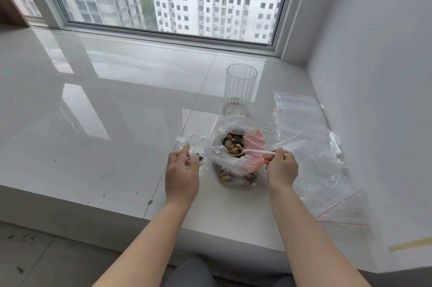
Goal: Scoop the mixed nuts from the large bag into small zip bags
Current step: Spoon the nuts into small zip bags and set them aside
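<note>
The large clear bag (236, 170) of mixed nuts (232, 143) stands open on the white sill, with a pink patch on its right wall. My right hand (281, 166) grips the handle of a white spoon (253, 152). The spoon's bowl lies inside the bag mouth, loaded with nuts. Left of the bag, my left hand (182, 170) holds a small clear zip bag (192, 146) by its edge. A few dark nuts show at that bag's bottom, next to my fingers.
A ribbed clear glass (240, 89) stands behind the big bag. Several flat zip bags (311, 146) with red seal lines lie to the right, up against the white wall. The sill's front edge (93, 207) runs below my wrists, with a few crumbs on it.
</note>
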